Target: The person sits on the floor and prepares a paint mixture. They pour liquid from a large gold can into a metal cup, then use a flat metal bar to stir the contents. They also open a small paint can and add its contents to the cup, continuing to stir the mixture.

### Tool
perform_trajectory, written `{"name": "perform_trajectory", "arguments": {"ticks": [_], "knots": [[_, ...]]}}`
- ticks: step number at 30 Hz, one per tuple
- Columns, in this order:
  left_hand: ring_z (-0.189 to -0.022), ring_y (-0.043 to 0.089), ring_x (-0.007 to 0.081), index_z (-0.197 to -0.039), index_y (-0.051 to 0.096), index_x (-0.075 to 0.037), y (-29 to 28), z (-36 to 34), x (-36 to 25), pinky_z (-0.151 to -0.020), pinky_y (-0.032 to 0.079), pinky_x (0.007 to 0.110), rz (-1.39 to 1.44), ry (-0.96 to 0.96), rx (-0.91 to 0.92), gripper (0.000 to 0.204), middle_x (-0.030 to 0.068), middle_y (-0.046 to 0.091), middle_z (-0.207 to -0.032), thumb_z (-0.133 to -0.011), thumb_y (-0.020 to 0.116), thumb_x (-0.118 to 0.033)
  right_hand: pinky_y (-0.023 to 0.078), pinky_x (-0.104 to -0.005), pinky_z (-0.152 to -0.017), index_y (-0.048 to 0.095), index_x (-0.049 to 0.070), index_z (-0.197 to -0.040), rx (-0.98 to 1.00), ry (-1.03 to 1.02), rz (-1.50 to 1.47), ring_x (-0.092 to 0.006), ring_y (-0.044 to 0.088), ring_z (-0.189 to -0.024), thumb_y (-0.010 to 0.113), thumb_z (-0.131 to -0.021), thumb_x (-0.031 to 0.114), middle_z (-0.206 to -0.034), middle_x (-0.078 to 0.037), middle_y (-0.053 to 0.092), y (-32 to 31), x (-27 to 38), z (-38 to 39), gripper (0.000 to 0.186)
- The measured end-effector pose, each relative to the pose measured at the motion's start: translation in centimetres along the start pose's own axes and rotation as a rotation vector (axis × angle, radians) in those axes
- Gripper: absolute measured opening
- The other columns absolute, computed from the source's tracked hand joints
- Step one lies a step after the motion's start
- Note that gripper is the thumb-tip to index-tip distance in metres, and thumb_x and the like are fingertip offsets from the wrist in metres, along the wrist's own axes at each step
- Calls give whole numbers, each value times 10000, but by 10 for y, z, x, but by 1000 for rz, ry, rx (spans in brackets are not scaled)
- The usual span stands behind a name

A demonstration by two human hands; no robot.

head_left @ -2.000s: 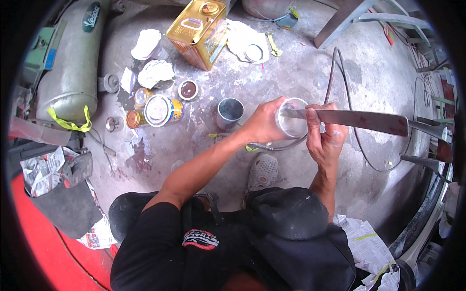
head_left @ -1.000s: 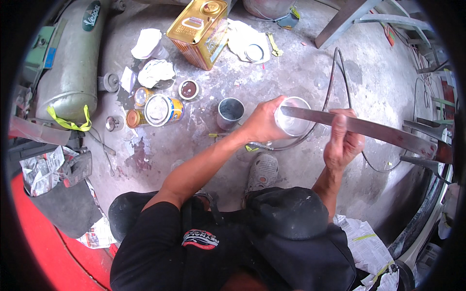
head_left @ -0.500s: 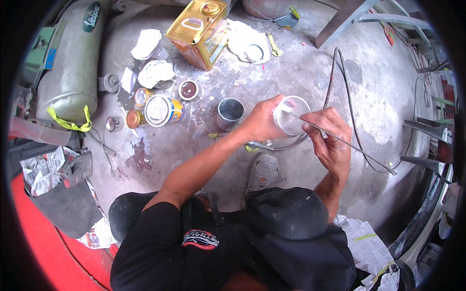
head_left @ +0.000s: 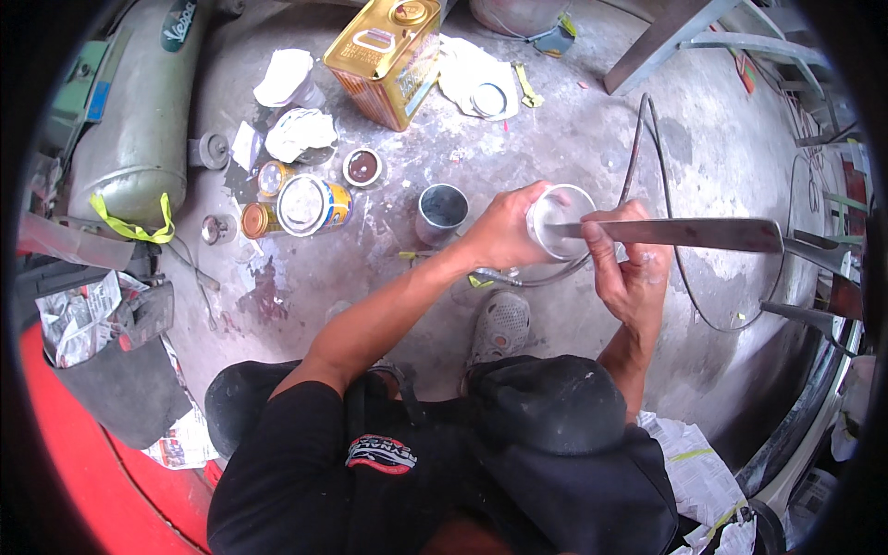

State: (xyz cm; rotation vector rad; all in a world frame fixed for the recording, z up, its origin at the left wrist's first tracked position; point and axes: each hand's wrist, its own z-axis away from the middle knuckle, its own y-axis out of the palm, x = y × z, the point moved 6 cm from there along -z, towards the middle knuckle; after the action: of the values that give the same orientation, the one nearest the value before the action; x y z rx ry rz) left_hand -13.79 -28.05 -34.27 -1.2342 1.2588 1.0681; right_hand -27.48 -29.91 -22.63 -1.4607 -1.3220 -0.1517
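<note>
The person squats on the concrete floor (head_left: 592, 139), and their left hand (head_left: 504, 236) is wrapped round a small clear cup (head_left: 560, 220), held above the floor near its middle. The fingers cover the cup's near side, so what it holds is hard to make out; only a pale inside shows. The right hand (head_left: 629, 264) is closed on a long flat metal blade (head_left: 684, 234), whose tip lies across the cup's mouth. The far end of the blade runs off toward the right edge, where it blurs into dark metal parts.

Just left of the cup an open grey tin (head_left: 441, 211) stands on the floor. Further left a cluster of paint cans (head_left: 301, 203) sits beside crumpled white rags (head_left: 298, 134), and a gold rectangular can (head_left: 388, 57) lies toward the far edge. A green cylinder tank (head_left: 139, 139) rests along the left edge, partly cut off. A thin hose (head_left: 647, 166) loops behind the hands.
</note>
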Motion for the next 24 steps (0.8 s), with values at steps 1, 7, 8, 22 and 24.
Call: {"name": "perform_trajectory", "arguments": {"ticks": [1,7,8,22,24], "knots": [[-992,719,240,-1166,637,-60,1,0,0,-858,552,373,5,-8,0,601,131,731,-1053,-664,913,-241,452,-368,-618,720,27,-911,30,-7,-31,-247,574,-700,757,-863,39,-763,-73,659,1,-1,1,62],[-1064,698,232,-1243,609,-72,5,2,-1,-913,546,375,-25,-59,45,695,117,716,-1141,-647,936,-214,447,-366,-619,731,32,-904,-90,-54,63,-246,573,-681,754,-859,28,-764,-82,657,3,2,-3,51],[-1067,698,235,-1243,610,-72,4,2,0,-914,546,376,-25,-50,45,693,118,717,-1141,-648,936,-215,449,-365,-622,727,31,-908,-80,-34,65,-246,576,-689,756,-858,30,-767,-81,657,1,3,-1,57],[-1052,695,215,-1240,621,-69,6,3,1,-920,545,370,-27,-75,47,688,103,719,-1132,-646,934,-217,457,-362,-615,732,30,-920,-87,-101,-60,-236,599,-676,745,-878,23,-793,-82,692,5,3,1,44],[-1049,694,212,-1242,621,-71,6,2,0,-921,544,369,-18,-55,37,688,100,718,-1131,-646,933,-217,461,-361,-621,732,29,-920,-122,-52,26,-237,600,-680,749,-876,25,-791,-82,689,0,2,-1,48]]}}
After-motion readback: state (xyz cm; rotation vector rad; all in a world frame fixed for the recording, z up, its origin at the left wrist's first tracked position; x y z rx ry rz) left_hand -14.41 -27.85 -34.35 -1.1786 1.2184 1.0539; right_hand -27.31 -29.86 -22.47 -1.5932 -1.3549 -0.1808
